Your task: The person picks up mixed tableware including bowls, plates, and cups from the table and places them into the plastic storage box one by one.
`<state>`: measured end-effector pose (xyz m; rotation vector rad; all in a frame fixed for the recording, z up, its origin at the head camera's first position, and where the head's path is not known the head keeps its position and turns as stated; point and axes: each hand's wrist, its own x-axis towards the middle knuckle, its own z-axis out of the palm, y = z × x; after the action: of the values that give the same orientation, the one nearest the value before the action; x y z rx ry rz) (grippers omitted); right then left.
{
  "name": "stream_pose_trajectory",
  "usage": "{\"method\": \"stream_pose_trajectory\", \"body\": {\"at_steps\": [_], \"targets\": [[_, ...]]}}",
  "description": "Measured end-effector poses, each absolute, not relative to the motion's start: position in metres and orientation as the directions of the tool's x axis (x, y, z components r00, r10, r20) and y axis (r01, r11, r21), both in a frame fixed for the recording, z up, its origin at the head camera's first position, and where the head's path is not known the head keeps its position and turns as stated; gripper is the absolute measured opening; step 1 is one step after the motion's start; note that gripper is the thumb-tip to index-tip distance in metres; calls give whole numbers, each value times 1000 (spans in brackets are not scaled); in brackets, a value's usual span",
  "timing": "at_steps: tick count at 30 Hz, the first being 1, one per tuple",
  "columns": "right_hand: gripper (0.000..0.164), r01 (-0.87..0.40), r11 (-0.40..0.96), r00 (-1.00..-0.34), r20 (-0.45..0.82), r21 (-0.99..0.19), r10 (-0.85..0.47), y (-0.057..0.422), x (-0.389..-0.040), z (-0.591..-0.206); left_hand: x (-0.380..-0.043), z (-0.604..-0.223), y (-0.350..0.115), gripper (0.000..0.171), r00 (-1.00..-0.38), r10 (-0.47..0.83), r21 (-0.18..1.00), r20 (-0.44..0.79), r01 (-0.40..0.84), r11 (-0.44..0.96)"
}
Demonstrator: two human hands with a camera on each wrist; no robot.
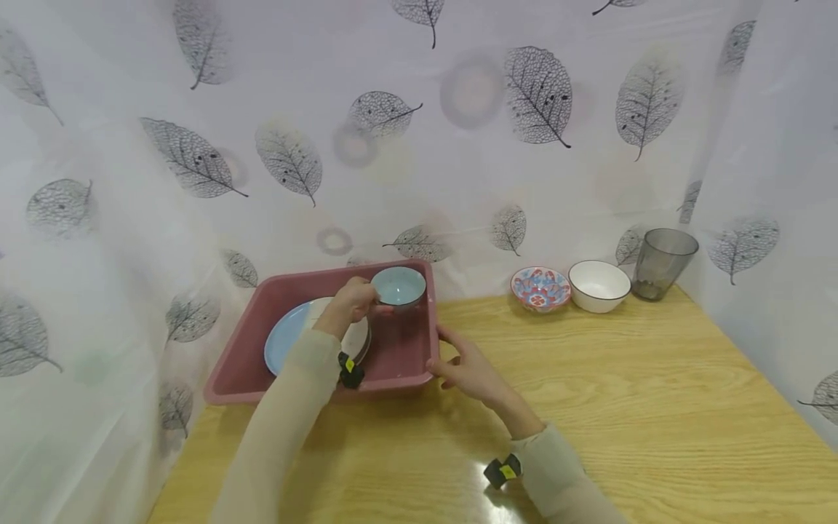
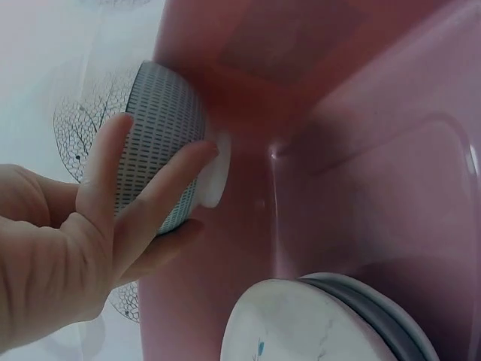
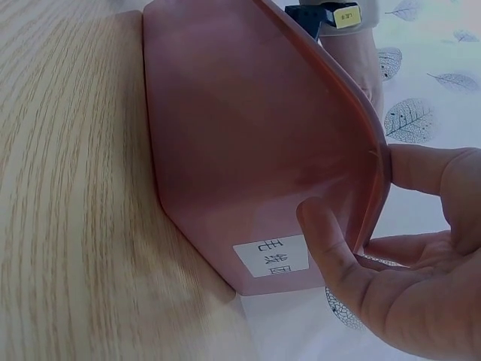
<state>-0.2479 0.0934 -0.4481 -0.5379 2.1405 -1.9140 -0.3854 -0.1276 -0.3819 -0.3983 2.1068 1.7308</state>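
My left hand (image 1: 356, 298) grips a small bowl (image 1: 399, 285), pale blue inside, over the right back part of a dusty-pink plastic basin (image 1: 406, 349). In the left wrist view, thumb and fingers clasp the bowl's dash-patterned outside (image 2: 169, 105); its white foot (image 2: 214, 177) faces the basin wall. My right hand (image 1: 468, 371) holds the basin's right rim, as the right wrist view shows, with fingers on either side of the edge (image 3: 379, 162). Inside the basin, at the left, a light blue plate (image 1: 281, 342) and white dishes (image 1: 358, 340) stand tilted, partly hidden by my left arm.
Along the back right of the wooden table (image 1: 622, 407) stand a red-and-blue patterned bowl (image 1: 540, 290), a white bowl with a dark rim (image 1: 599, 287) and a grey see-through cup (image 1: 663, 263). A leaf-print curtain (image 1: 419, 167) hangs behind. The basin's outside bears a label (image 3: 272, 256).
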Motion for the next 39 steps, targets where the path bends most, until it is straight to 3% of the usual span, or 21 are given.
{"method": "stream_pose_trajectory", "body": {"at_steps": [12,24,39], "targets": [[71,-127,110,-911,72,-986,-406,95,-249,-450,-393,-392,-131,71,-885,61,879,-462,-447,167],[72,-128,116,-915,72,-985,-398,95,-250,-451,-397,-402,-134,67,-888,16,854,-459,-436,284],[71,-121,144,-917,56,-982,-394,96,-252,-452,-403,-415,-138,65,-889,-16,842,-458,-440,312]]}}
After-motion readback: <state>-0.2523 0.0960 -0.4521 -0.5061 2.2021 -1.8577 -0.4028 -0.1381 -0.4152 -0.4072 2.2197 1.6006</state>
